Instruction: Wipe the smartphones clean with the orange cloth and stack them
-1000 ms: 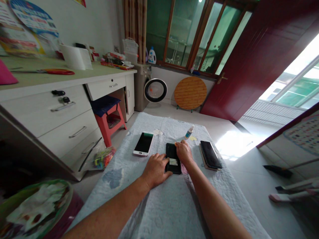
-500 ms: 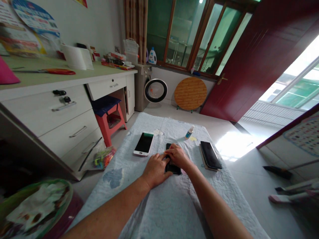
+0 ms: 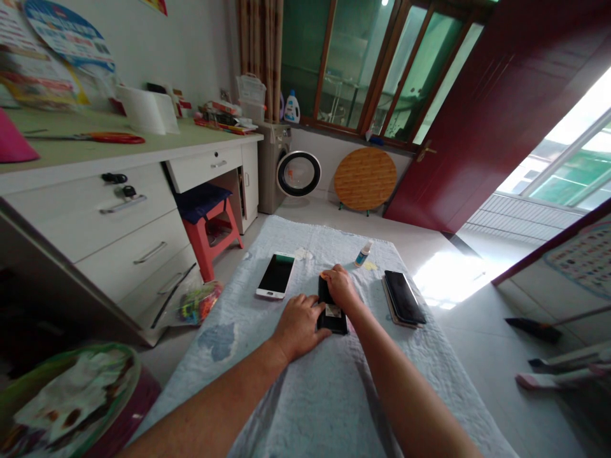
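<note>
fingers [image 3: 316, 310] on black phone [image 3: 334, 324]

White desk [image 3: 95, 232] at L, brn-framed window [image 3: 356, 70] at back, red door [image 3: 458, 121] R, sunlight [image 3: 451, 273] on tiled flr [image 3: 470, 362].

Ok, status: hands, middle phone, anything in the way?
Left hand touching black middle phone; right hand at its far end, holding something orange. Phone flat, partly hidden by hands.

Phones [image 3: 333, 324], small bottle [image 3: 363, 256] on pale-blue cloth [image 3: 315, 404]
</note>
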A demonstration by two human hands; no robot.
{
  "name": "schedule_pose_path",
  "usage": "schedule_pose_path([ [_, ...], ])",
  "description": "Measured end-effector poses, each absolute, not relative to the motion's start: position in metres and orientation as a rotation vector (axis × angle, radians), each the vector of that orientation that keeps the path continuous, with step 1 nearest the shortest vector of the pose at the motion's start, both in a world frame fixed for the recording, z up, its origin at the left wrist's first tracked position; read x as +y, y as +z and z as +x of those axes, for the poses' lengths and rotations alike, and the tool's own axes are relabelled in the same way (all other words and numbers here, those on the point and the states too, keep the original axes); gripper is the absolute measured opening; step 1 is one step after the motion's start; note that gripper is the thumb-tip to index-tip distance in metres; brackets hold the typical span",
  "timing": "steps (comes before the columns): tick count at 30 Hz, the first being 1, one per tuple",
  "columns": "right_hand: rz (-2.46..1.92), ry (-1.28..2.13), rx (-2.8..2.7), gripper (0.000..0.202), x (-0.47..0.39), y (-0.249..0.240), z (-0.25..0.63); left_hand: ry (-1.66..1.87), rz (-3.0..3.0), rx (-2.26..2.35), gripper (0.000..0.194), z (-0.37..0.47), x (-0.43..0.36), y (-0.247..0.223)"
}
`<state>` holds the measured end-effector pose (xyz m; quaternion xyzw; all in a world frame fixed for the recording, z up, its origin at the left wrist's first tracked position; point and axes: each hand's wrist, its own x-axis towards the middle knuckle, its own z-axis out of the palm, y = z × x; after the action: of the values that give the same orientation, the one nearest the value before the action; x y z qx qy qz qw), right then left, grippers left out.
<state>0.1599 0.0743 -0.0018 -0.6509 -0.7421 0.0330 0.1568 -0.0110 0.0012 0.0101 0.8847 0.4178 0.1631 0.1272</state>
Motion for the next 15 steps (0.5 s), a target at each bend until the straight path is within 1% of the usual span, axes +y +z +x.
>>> schedule_pose_path([
  [10,-2.173,0.011,-1.934,0.032,0.072,-0.001,0.167,0.489,2.562,1.21,0.051,-0.011,0.002,0.009],
  [12,-2.172,0.021,-1.943,0.032,0.07,0.001,0.165,0.485,2.563,1.208,0.051,-0.011,0.002,0.01],
  [15,-2.05,0.05,-2.056,0.031,0.065,0.005,0.162,0.463,2.562,1.207,0.052,-0.011,0.002,0.011],
])
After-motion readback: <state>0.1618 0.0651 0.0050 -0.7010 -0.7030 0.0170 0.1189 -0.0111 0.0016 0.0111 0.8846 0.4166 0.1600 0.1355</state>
